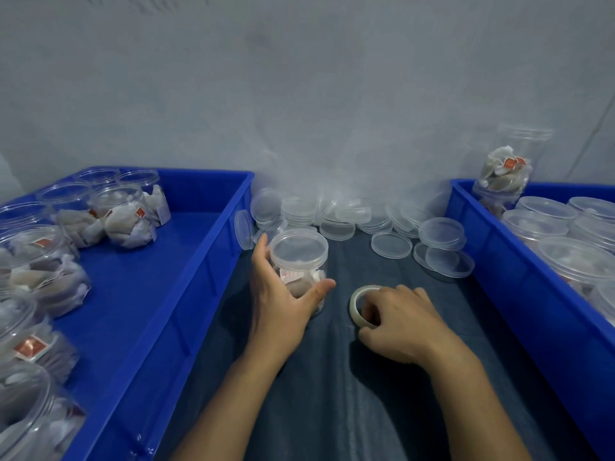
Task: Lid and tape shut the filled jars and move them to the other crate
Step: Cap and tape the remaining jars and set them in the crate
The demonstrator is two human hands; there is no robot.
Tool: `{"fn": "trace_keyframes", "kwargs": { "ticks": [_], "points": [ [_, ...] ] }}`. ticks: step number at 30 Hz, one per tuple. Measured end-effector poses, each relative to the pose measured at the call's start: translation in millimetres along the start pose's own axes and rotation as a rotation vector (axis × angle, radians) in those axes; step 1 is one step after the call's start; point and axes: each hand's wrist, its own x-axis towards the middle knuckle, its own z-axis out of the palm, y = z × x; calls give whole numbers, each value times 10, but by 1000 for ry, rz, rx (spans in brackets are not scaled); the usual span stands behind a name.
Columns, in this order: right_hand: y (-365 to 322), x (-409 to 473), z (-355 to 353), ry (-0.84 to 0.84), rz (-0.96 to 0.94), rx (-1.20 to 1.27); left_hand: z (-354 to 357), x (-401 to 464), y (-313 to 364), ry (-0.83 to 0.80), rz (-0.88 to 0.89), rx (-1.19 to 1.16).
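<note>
A clear filled jar [299, 261] with a lid on top stands on the dark cloth between two blue crates. My left hand [283, 301] grips its side, thumb in front and fingers behind. Just to the right, my right hand [399, 324] holds a roll of clear tape [357, 302] lying on the cloth, fingers curled into its hole. The left crate [186, 294] holds several open filled jars [126, 214]. The right crate [519, 277] holds several lidded jars [575, 257].
A heap of loose clear lids [382, 221] lies against the grey wall at the back, between the crates. One filled jar [506, 174] stands stacked on another at the right crate's far corner. Dark cloth [332, 394] covers the table in front.
</note>
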Motion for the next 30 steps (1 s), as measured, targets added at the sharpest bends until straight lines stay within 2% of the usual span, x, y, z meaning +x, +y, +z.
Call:
{"fn": "trace_keyframes", "kwargs": {
  "ticks": [2,5,7,9,12,17,24,30],
  "points": [
    [-16,7,-1,76,-17,16,-6,-29,70,113,128,29],
    [-79,9,1,270,6,129,-1,-46,144,294,442,163],
    [-144,7,-3,394,-27,270,7,-62,193,352,591,251],
    [-224,0,-2,569,-153,347,26,-94,238,336,649,286],
    [-350,-31,-15,759,-261,388,28,-122,294,242,586,233],
    [-465,-42,44,857,-380,344,-10,-114,343,165,492,170],
    [-449,-6,74,896,-403,299,-20,-141,339,218,523,161],
    [-408,-9,66,884,-461,286,-67,-114,356,178,481,107]
  ]
}}
